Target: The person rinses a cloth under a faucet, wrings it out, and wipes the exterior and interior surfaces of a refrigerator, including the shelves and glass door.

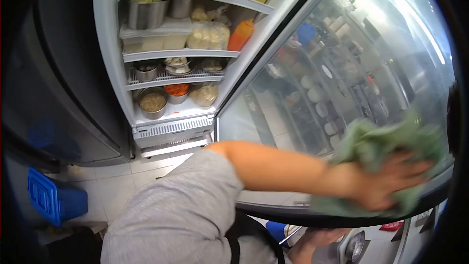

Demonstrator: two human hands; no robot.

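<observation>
Smeared by motion, my left hand (378,183) presses a crumpled green cloth (366,139) against the lower right of the glass door (303,102), its fingers partly spread over the cloth. The bare forearm crosses in front of the glass, below a grey short sleeve. The door stands open beside a lit fridge. Under the door's dark edge, my right hand (320,238) shows in part; its fingertips are hidden at that edge, and whether it grips anything cannot be made out. Reflections of kitchen items lie across the glass.
Fridge shelves (181,55) hold metal pots, lidded tubs, filled bags, bowls and an orange-red bottle (240,35). A dark metal cabinet (63,78) stands at the left. Below it, a blue lidded bin (56,198) sits on the tiled floor. A round metal item (355,246) is at bottom right.
</observation>
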